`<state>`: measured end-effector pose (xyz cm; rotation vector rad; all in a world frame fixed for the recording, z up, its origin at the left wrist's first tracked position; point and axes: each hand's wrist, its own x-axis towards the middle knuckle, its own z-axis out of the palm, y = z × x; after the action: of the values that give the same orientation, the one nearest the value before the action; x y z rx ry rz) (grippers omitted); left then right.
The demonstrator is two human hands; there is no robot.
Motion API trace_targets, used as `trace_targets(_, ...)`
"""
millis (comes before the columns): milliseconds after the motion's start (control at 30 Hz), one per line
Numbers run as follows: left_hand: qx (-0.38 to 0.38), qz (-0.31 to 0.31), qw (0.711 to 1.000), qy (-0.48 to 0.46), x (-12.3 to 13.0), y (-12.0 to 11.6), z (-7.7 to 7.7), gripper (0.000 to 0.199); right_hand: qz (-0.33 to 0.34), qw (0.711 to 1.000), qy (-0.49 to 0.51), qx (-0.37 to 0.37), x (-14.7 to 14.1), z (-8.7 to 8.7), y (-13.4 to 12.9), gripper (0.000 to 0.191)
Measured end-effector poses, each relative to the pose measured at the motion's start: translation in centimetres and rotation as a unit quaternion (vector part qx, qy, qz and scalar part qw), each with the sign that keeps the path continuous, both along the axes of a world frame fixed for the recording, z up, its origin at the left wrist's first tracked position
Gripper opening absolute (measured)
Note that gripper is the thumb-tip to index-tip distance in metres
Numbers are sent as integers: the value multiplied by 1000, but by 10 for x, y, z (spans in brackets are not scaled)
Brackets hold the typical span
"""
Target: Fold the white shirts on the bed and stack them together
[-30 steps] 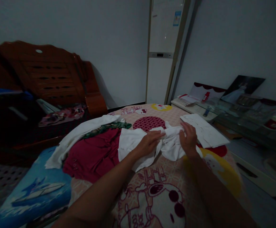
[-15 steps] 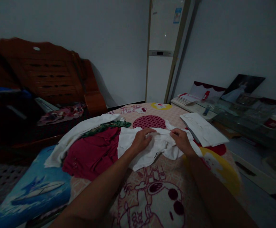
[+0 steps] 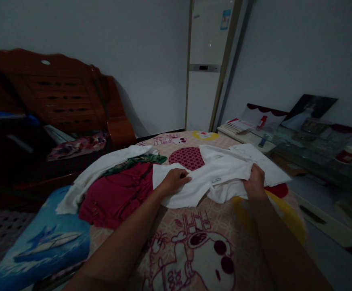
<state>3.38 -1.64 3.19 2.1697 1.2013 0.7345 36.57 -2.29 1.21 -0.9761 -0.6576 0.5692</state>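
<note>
A white shirt (image 3: 208, 173) with a small dark print lies spread across the bedding in front of me, and one part of it is folded underneath. My right hand (image 3: 254, 182) is closed on its right end and pulls the cloth taut. Near the other end, my left hand (image 3: 175, 180) has its fingers curled together on the fabric; the exact pinch is partly hidden. Left of the shirt lies a crumpled dark red garment (image 3: 118, 194), touching its edge. Behind that are a green patterned cloth (image 3: 127, 163) and a long white garment (image 3: 103, 167).
A folded white garment (image 3: 263, 165) lies at the right edge of the patterned bedding (image 3: 176, 250). Beyond it stands a glass-topped cabinet (image 3: 303, 149) with papers, a photo and a cup. A wooden bench (image 3: 63, 93) is at left, and a tall white air conditioner (image 3: 204, 93) at the back.
My right hand has moved right and drawn the shirt out straighter, so its print now shows on top. My left hand has shifted slightly left and down.
</note>
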Motion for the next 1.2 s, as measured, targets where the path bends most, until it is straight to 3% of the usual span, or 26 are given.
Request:
trace_targets(200, 19, 24, 999, -15, 2, 0, 2, 14, -23, 997, 64, -25, -2, 5, -1, 13)
trace_targets(400, 45, 83, 982, -164, 1, 5, 8, 24, -9, 997, 69, -23, -5, 10, -3, 15)
trace_targets(667, -49, 127, 925, -354, -9, 14, 14, 35, 32, 999, -6, -26, -14, 11, -3, 26)
trace_targets(867, -99, 144, 905, -388, -15, 16, 15, 38, 60, 997, -33, -35, -19, 11, -4, 32)
trace_targets(967, -138, 70, 927, -343, -16, 7, 19, 36, 53, 997, -34, -40, -19, 11, -4, 34)
trace_targets(1067, -196, -103, 948, -229, -13, -6, 24, 32, 42, 998, -26, -46, -18, 9, -4, 34)
trace_targets(1133, -228, -211, 940, -144, -10, -14, 24, 31, 39, 998, -21, -52, -17, 7, -4, 33)
trace_targets(1200, -239, -263, 930, -94, -8, -16, 23, 32, 38, 997, -23, -56, -16, 5, -3, 33)
